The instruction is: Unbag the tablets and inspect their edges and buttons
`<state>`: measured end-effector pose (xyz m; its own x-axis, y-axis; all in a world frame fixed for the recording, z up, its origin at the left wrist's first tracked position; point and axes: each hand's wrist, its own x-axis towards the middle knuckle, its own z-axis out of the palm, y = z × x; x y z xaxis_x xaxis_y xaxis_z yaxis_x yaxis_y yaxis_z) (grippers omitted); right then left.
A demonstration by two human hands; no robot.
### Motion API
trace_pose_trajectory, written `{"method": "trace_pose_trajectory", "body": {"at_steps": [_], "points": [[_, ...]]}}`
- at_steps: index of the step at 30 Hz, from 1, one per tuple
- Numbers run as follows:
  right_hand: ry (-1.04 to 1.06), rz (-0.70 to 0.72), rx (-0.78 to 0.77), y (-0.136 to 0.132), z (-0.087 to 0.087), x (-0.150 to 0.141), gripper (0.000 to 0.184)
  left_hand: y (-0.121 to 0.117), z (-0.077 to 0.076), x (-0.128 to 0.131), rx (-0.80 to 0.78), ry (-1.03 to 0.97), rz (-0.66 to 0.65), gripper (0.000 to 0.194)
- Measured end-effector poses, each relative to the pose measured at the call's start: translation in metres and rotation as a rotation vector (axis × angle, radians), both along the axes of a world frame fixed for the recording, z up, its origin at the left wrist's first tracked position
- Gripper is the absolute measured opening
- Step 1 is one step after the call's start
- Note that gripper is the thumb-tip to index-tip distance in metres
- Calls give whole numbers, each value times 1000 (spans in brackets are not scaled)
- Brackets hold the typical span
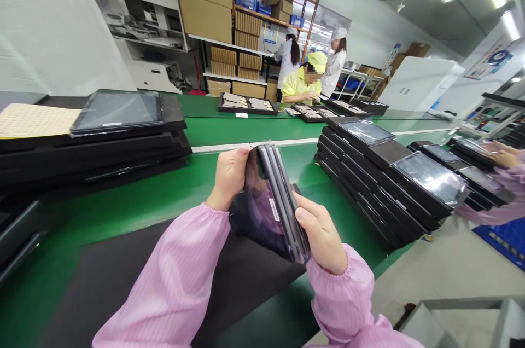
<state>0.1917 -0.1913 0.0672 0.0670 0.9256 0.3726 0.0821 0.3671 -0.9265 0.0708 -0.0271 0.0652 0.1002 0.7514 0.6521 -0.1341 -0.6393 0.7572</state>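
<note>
Between my two hands I hold a small stack of tablets (262,211) on edge, tilted, each thin and dark with a grey rim. Clear film seems to cover the glossy front one, which carries a small white label. My left hand (230,175) grips the upper left end, thumb on top. Lower down on the right side, my right hand (322,230) is closed round the stack; part of its fingers is hidden behind it. Under the stack a black mat (164,282) lies on the green table (197,184).
Stacked black trays (369,184) holding film-covered tablets stand at right. More black trays (135,154) are at left, with a tablet and a yellow-edged sheet (36,120) on top. A co-worker's hand (506,155) is at far right; a person in yellow (295,85) sits across the table.
</note>
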Motion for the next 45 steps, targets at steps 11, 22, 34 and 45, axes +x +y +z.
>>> {"method": "trace_pose_trajectory", "body": {"at_steps": [11,22,34,45], "points": [[85,187,-169,11,0,31,45,9,2,4,-58,124,43,85],[-99,356,-306,-4,34,33,52,0,1,-12,108,145,9,82],[150,331,-402,-14,34,21,47,-1,-7,-9,87,79,-94,77],[-208,49,-101,-8,28,5,47,7,2,-6,-68,29,-76,82]]}}
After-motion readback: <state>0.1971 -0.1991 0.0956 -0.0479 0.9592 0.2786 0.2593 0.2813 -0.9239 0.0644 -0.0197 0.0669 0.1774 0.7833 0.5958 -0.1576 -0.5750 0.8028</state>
